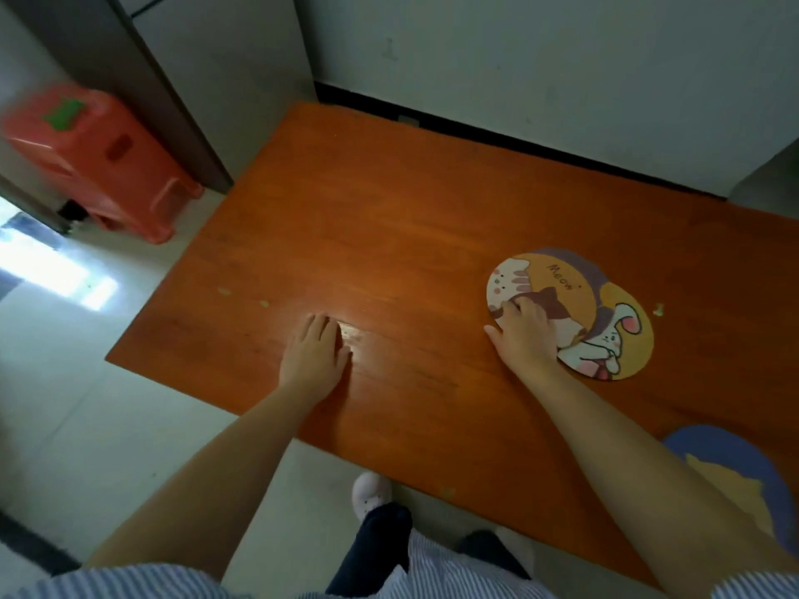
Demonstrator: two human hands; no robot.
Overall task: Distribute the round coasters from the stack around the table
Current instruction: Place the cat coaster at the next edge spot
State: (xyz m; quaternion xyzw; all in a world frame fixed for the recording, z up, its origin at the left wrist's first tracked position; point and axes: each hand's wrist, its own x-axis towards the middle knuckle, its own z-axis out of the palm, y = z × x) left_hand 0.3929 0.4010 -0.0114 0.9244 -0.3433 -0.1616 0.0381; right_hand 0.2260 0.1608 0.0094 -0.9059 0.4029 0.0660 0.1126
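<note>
Coasters under the right hand (525, 335): a loose stack of round ones, fanned out so that three printed faces show. Top one, a yellow cat coaster (549, 287) lettered "Meow", lies just beyond the knuckles. A purple-edged coaster (581, 263) peeks out behind it, on its far side. A yellow rabbit coaster (622, 335) is slid out toward the little-finger side of the right hand, partly overlapped by the cat coaster.

Right hand: palm down on the near edge of the stack, fingers curled onto the cat coaster's surface, thumb out on the bare wood beside it. Pressing or pinching at the top coaster; cannot tell whether any edge is lifted or actually gripped.

Left hand (315, 356): flat on the orange-brown wooden table (389, 209), fingers together and extended, holding nothing, well apart from the stack.

One more round coaster (730, 451), blue with a pale yellow shape, lies near the table's front edge, beneath and outboard of the right forearm, partly hidden by it.

Off the table, far beyond the left hand: a red plastic stool (99, 162) on the pale floor. Between the forearms, below the table edge: a white shoe (371, 490) and a dark trouser leg.
</note>
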